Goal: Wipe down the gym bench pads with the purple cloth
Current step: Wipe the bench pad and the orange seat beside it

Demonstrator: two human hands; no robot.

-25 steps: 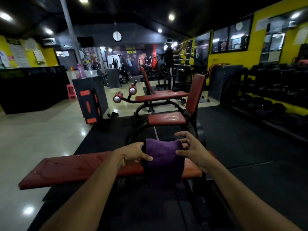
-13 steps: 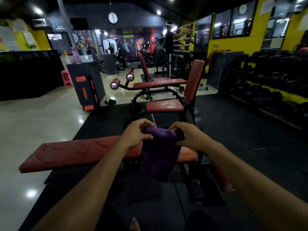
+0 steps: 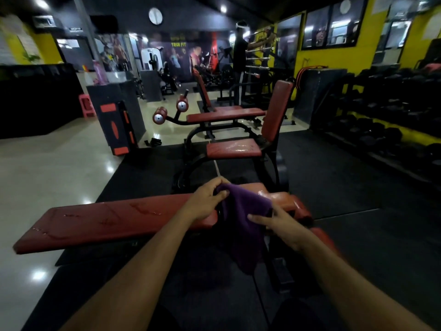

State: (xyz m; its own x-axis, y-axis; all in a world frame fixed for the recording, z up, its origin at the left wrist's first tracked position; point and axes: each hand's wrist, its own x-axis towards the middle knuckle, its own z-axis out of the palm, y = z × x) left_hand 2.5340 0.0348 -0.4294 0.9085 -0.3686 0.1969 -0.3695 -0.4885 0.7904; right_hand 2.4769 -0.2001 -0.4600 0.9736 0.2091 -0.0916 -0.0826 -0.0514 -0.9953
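A long red bench pad (image 3: 102, 220) lies across the view in front of me, with water drops on it. The purple cloth (image 3: 243, 225) hangs in front of the pad's right part. My left hand (image 3: 207, 199) pinches the cloth's top corner above the pad. My right hand (image 3: 279, 223) grips the cloth's right edge, lower and closer to me. Behind stand a red seat pad (image 3: 232, 148) with an upright back pad (image 3: 276, 111), and a further flat red bench (image 3: 226, 113).
Black rubber mat (image 3: 346, 187) covers the floor around the benches; shiny tiles (image 3: 47, 168) lie to the left. A dumbbell rack (image 3: 391, 120) lines the right wall. A person (image 3: 239, 60) stands at a barbell rack far back. A black and orange box (image 3: 117, 115) stands left of the benches.
My right hand has slid from the cloth's top down along its right edge, toward me. The cloth now slants, with its top held by my left hand. The view tilted slightly.
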